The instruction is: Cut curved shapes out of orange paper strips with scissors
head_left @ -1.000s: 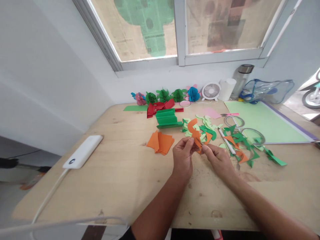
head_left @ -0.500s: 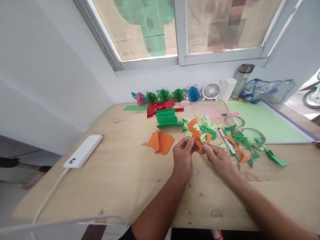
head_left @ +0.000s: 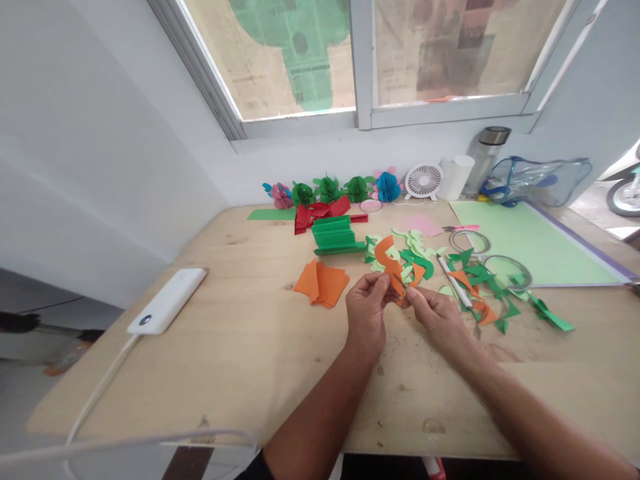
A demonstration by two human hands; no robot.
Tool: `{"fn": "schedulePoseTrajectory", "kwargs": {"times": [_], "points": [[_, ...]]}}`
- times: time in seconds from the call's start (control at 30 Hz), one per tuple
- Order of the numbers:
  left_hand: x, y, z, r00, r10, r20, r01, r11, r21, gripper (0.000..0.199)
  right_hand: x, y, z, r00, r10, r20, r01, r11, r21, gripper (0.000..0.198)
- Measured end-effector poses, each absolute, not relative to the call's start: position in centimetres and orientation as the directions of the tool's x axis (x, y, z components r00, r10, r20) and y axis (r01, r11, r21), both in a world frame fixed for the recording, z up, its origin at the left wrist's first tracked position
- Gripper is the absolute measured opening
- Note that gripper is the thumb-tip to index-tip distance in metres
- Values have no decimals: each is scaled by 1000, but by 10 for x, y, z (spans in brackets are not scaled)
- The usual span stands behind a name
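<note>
White wall [head_left: 150, 133] backs pale wooden counter [head_left: 250, 353]; paper-covered sliding window [head_left: 305, 73] above. Flat light-green sheet [head_left: 540, 247] at right. Left hand [head_left: 367, 313], right hand [head_left: 440, 320] nearly meet above counter. Left grip pinches curved orange paper piece [head_left: 393, 266], held before scattered green paper cutouts [head_left: 424, 267]. Right grip pressed together at piece's lower edge; cannot tell on what. Handling well likely means left pinch firm, right movements small, paper uncreased.
</note>
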State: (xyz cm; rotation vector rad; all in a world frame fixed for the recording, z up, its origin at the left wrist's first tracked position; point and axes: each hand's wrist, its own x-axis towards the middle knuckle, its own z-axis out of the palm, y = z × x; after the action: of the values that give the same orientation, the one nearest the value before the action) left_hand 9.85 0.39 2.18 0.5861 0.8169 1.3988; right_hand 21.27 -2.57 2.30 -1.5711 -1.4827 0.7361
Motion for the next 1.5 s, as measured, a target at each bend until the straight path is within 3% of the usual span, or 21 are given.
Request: {"fn": "schedulePoseTrajectory", "kwargs": {"times": [0.27,1.5], "points": [[97,5,22,7,993,-118,-615,97,782,22,214,-26,20,135,989,68,481,-5,-877,49],[97,3,23,33,987,-154,-665,137,734,22,213,-26,22,142,979,145,521,51,-852,46]]}}
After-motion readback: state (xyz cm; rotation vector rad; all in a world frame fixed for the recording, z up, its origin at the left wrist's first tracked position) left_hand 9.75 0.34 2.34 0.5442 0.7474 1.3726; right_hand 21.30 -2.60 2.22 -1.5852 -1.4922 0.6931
